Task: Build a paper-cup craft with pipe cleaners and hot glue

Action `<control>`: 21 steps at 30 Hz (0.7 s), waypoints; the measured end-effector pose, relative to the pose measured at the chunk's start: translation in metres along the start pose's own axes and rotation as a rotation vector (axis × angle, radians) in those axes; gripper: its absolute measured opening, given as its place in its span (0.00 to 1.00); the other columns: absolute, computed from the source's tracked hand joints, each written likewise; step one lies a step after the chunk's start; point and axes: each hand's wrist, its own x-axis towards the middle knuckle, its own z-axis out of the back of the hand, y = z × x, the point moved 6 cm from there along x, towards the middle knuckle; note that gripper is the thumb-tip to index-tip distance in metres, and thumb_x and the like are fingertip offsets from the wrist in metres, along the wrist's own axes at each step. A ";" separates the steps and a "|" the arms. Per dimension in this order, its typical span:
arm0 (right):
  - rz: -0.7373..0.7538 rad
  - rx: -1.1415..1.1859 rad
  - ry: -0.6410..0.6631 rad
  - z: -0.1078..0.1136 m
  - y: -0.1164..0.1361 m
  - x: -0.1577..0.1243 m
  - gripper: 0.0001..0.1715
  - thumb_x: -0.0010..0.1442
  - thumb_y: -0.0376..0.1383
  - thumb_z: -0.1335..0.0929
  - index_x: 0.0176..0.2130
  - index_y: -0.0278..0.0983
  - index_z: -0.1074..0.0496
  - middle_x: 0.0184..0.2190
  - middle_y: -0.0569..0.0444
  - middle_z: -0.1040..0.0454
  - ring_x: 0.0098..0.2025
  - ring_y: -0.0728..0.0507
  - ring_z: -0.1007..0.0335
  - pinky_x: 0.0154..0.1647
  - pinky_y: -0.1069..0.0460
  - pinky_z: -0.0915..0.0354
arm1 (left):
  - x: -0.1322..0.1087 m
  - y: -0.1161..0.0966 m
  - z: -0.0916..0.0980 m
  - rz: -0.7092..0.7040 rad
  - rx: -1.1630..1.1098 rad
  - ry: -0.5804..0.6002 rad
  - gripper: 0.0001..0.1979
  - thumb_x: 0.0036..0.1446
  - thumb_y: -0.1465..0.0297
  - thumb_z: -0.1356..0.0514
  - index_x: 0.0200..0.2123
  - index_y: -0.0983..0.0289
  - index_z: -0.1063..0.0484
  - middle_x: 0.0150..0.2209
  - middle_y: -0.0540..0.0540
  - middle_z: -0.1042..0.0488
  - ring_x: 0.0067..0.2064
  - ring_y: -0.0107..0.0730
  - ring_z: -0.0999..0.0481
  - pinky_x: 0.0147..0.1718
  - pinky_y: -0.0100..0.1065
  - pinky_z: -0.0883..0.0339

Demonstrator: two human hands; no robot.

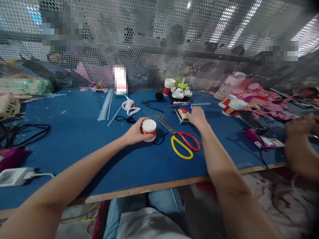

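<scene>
My left hand [137,132] is wrapped round a small white and red paper cup [149,130], pale flat end up, near the middle of the blue table. Farther right, my right hand [197,117] grips a blue and orange glue gun [183,106]. The gun lies over a small rack of pale sticks [181,115]. Between my arms rest large scissors [177,136] with one red and one yellow handle. A thin black cord [161,139] lies by the cup, partly hidden behind it.
Clear glue sticks [106,105], a white ribbon [129,105] and a propped phone [120,79] are at the back. More cups [169,86] stand near the mesh screen [149,49]. Pink pieces [259,99] are heaped right, beside another person's hand [300,125]. A power strip [16,176] lies left.
</scene>
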 end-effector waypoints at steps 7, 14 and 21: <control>-0.196 0.417 -0.102 0.029 0.007 -0.011 0.25 0.43 0.34 0.33 0.44 0.29 0.34 0.36 0.44 0.28 0.36 0.41 0.31 0.37 0.47 0.36 | -0.004 0.005 -0.005 0.076 -0.187 -0.035 0.26 0.44 0.60 0.37 0.45 0.65 0.39 0.41 0.56 0.31 0.42 0.35 0.31 0.43 0.38 0.37; 0.007 1.000 0.308 0.041 0.079 -0.054 0.13 0.50 0.42 0.33 0.24 0.34 0.35 0.18 0.58 0.36 0.19 0.52 0.40 0.20 0.56 0.42 | -0.005 0.020 -0.006 0.255 -0.640 -0.132 0.25 0.47 0.59 0.39 0.45 0.65 0.40 0.37 0.55 0.31 0.35 0.30 0.29 0.35 0.34 0.34; 0.173 0.874 0.322 0.040 0.114 -0.092 0.15 0.54 0.41 0.34 0.33 0.32 0.27 0.17 0.56 0.32 0.19 0.51 0.37 0.21 0.55 0.37 | -0.002 0.023 0.002 0.263 -0.617 -0.221 0.30 0.39 0.65 0.33 0.45 0.66 0.41 0.37 0.54 0.32 0.35 0.27 0.30 0.37 0.33 0.35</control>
